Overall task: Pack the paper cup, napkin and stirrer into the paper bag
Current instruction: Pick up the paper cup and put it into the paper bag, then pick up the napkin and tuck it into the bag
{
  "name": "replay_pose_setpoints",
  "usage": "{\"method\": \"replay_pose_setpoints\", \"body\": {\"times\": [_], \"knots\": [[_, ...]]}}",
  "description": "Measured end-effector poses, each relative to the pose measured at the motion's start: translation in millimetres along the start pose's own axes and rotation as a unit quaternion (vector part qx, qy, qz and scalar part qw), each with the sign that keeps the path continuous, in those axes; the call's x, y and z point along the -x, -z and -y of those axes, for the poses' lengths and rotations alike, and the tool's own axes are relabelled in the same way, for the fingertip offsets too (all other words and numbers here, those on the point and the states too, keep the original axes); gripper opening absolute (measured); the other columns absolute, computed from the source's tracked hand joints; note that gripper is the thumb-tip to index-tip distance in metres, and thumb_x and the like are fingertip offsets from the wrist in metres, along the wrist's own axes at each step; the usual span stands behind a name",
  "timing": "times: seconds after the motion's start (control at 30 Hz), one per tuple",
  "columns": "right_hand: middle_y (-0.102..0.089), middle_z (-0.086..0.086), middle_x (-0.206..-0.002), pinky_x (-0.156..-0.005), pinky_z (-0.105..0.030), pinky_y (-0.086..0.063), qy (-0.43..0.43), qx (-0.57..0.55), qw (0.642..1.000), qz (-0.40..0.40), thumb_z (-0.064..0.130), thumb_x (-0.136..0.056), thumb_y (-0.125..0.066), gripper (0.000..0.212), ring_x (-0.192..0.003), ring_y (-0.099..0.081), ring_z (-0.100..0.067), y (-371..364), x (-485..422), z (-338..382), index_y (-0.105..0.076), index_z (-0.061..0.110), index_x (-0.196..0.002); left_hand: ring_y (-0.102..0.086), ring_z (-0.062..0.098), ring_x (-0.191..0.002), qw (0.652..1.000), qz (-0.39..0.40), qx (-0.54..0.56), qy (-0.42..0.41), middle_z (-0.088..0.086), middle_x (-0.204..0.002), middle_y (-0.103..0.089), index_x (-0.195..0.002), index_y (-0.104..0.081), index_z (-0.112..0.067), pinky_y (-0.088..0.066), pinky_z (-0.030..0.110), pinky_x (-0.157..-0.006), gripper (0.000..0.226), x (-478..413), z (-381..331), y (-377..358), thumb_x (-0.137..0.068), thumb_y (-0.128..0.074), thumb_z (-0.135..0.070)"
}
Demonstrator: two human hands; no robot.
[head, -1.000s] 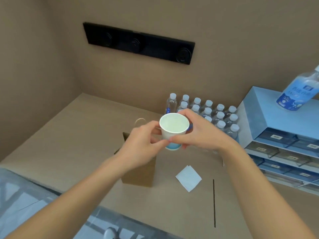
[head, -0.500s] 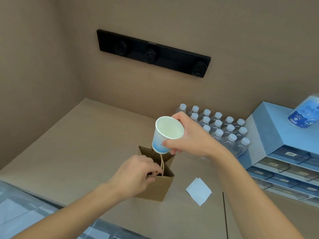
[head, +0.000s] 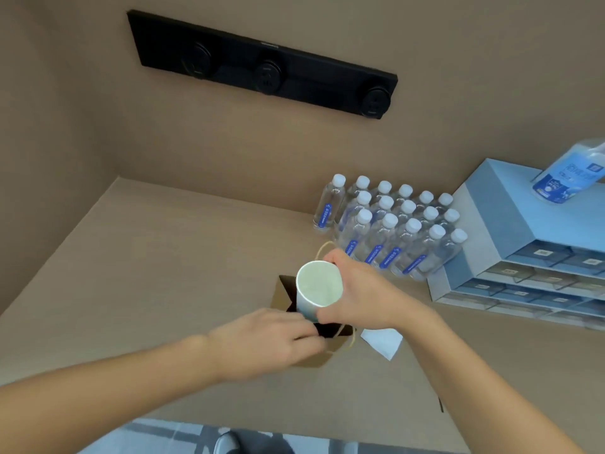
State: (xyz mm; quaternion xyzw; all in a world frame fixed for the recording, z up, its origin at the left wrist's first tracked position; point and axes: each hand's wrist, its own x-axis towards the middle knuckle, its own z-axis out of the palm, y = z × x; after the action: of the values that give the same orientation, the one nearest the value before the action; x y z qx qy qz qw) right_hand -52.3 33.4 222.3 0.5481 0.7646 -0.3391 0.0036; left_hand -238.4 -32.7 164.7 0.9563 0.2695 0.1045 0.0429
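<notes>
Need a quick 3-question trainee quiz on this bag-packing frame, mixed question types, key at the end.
1. True or false: the paper cup is lying on its side on the table.
2. Which hand grips the cup? A) the right hand B) the left hand C) both
3. Fill in: the white napkin lies on the table just to the ____ of the paper bag.

Key
1. False: it is upright, its open mouth facing up, held over the open bag with its base at the opening.
2. A. The left hand is at the bag's near edge.
3. right
</notes>
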Motion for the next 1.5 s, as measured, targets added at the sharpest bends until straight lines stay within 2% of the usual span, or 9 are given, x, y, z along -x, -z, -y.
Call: {"method": "replay_pose_setpoints", "body": {"times": [0.2,0.4,0.53,0.67,0.83,1.0,1.23,1.37,1.5], "knots": [[-0.051,-0.001,-0.096,-0.068,-0.034,-0.051,0.006,0.174,0.985,0.020,0.045,-0.056,-0.077,0.056,-0.090,-0.053,-0.023,-18.2,-10.7,13.9,-0.048,0.017,-0.096,-0.059,0.025,-0.086,0.990,0.052,-0.104,-0.082,-0.001,-0.077,-0.066,-0.098,-0.062,-0.020,-0.042,0.036,-0.101,0.026,2.9,44.6,7.8,-0.087,-0.048,-0.002],[-0.049,-0.004,-0.080,-0.052,-0.028,-0.044,0.024,0.356,0.933,0.046,0.034,-0.073,-0.073,0.035,-0.070,-0.055,-0.027,-33.0,-23.6,35.0,-0.052,0.011,-0.088,-0.057,0.022,-0.065,0.963,0.180,-0.140,-0.143,-0.004,-0.063,-0.063,-0.068,-0.061,-0.022,-0.051,0.027,-0.066,0.018,-6.6,57.1,16.7,-0.065,-0.075,-0.011],[-0.044,0.001,-0.069,-0.040,-0.021,-0.030,0.016,0.435,0.894,0.102,0.026,-0.080,-0.067,0.018,-0.055,-0.048,-0.019,-51.3,-40.2,38.9,-0.053,0.016,-0.076,-0.059,0.028,-0.072,0.979,0.141,-0.033,-0.143,0.004,-0.075,-0.068,-0.081,-0.066,-0.016,-0.052,0.033,-0.072,0.009,-2.8,56.5,5.8,-0.089,-0.064,-0.020],[-0.049,0.002,-0.071,-0.055,-0.028,-0.043,-0.016,0.452,0.869,0.199,0.027,-0.080,-0.066,0.021,-0.072,-0.056,-0.023,-78.1,-61.9,33.1,-0.051,0.017,-0.069,-0.059,0.028,-0.079,0.976,0.156,-0.030,-0.152,0.003,-0.081,-0.067,-0.090,-0.064,-0.018,-0.050,0.032,-0.083,0.014,2.3,55.4,-1.5,-0.080,-0.066,-0.008],[-0.059,-0.007,-0.121,-0.095,-0.045,-0.046,-0.022,0.404,0.880,0.249,0.019,-0.092,-0.053,0.026,-0.122,-0.052,-0.031,-104.7,-82.9,19.3,-0.058,0.016,-0.117,-0.060,0.026,-0.086,0.977,0.161,-0.045,-0.136,0.001,-0.084,-0.068,-0.096,-0.065,-0.019,-0.046,0.033,-0.091,0.024,2.5,60.8,-1.9,-0.079,-0.060,-0.003],[-0.050,-0.011,-0.140,-0.112,-0.045,-0.033,-0.019,0.372,0.881,0.291,0.021,-0.098,-0.050,0.037,-0.133,-0.042,-0.028,-120.2,-100.6,7.2,-0.051,0.012,-0.134,-0.061,0.024,-0.086,0.976,0.174,-0.065,-0.115,-0.002,-0.082,-0.069,-0.094,-0.067,-0.023,-0.048,0.034,-0.090,0.028,2.1,63.6,0.0,-0.074,-0.064,-0.003],[-0.055,-0.013,-0.130,-0.089,-0.034,-0.038,0.015,0.311,0.894,0.321,0.023,-0.098,-0.048,0.033,-0.109,-0.052,-0.027,-91.8,-86.5,15.2,-0.054,0.008,-0.127,-0.059,0.024,-0.091,0.986,0.131,-0.053,-0.091,-0.003,-0.088,-0.069,-0.094,-0.066,-0.022,-0.045,0.035,-0.095,0.023,2.9,58.4,-5.6,-0.080,-0.058,-0.005],[-0.068,-0.009,-0.109,-0.081,-0.033,-0.049,0.096,0.266,0.936,0.212,0.022,-0.097,-0.045,0.028,-0.098,-0.061,-0.028,-39.8,-58.7,23.1,-0.065,0.010,-0.113,-0.053,0.024,-0.098,0.989,0.112,-0.081,-0.061,-0.008,-0.089,-0.067,-0.088,-0.064,-0.025,-0.036,0.037,-0.105,0.024,8.5,59.0,-7.2,-0.082,-0.052,-0.005],[-0.077,0.005,-0.100,-0.084,-0.020,-0.056,0.088,-0.114,0.980,0.137,0.029,-0.097,-0.051,0.021,-0.097,-0.070,-0.010,35.9,-16.9,-23.7,-0.069,0.025,-0.107,-0.051,0.023,-0.106,0.993,0.103,-0.051,-0.016,-0.012,-0.094,-0.068,-0.093,-0.067,-0.029,-0.027,0.044,-0.110,0.014,21.0,50.6,-11.1,-0.090,-0.054,-0.034]]}}
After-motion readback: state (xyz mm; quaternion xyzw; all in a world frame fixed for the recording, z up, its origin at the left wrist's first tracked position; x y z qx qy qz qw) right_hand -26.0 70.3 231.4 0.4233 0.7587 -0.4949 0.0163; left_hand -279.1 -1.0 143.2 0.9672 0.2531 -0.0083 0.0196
